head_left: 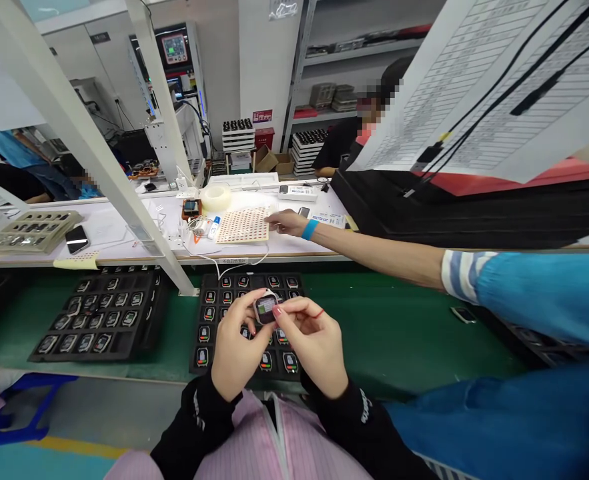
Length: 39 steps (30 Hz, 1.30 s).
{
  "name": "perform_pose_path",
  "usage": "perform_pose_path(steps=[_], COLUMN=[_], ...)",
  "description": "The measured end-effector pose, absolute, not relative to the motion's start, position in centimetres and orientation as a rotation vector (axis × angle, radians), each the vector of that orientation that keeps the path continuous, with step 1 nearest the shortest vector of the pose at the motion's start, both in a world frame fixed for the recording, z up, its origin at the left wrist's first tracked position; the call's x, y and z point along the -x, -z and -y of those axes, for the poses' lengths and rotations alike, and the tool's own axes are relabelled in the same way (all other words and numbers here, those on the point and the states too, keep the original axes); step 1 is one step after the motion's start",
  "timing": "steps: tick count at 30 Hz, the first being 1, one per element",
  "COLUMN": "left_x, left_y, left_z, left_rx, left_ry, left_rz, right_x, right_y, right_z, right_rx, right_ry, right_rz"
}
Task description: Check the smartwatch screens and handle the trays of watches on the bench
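Observation:
Between my two hands is a smartwatch body (265, 309) with a lit screen, held over a black tray (197, 363). The fingers and thumb of my left hand (239, 343) grip its left side. My right hand (319, 340) pinches its right edge, with the thumb at the screen. Several more watch bodies with lit screens sit in the tray's slots below, partly hidden by my hands. Beyond the tray, a co-worker's hand (289, 222) with a blue wristband touches a sheet of small red stickers (244, 225) on the white shelf.
Another black tray (94, 313) of watches stands on the green bench (374, 320) to the left. The co-worker's blue sleeve (539, 293) reaches in from the right. A white post (144, 220) rises at left. Tape (216, 197), a phone (77, 239) and cables lie on the shelf.

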<state>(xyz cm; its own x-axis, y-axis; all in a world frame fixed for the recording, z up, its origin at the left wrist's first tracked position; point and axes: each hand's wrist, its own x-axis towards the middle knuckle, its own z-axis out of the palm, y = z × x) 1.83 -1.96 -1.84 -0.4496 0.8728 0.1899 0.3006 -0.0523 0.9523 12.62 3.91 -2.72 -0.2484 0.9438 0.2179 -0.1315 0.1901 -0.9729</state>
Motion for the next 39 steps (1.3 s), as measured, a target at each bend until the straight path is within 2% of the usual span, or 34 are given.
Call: perform_pose_path(steps=[17,39], left_x=[-1.3,-4.3], left_y=[2.7,3.0], left_z=[1.7,-2.7], left_rx=[-1.316,-1.490], left_ry=[-1.429,-1.206], left_rz=[-1.739,-1.413], right_x=[-12.2,-16.9], right_y=[4.1,4.8], right_z=[-3.8,-4.8], right_rx=[0.816,0.995], right_ry=[-1.275,-1.030], right_rz=[1.328,1.124])
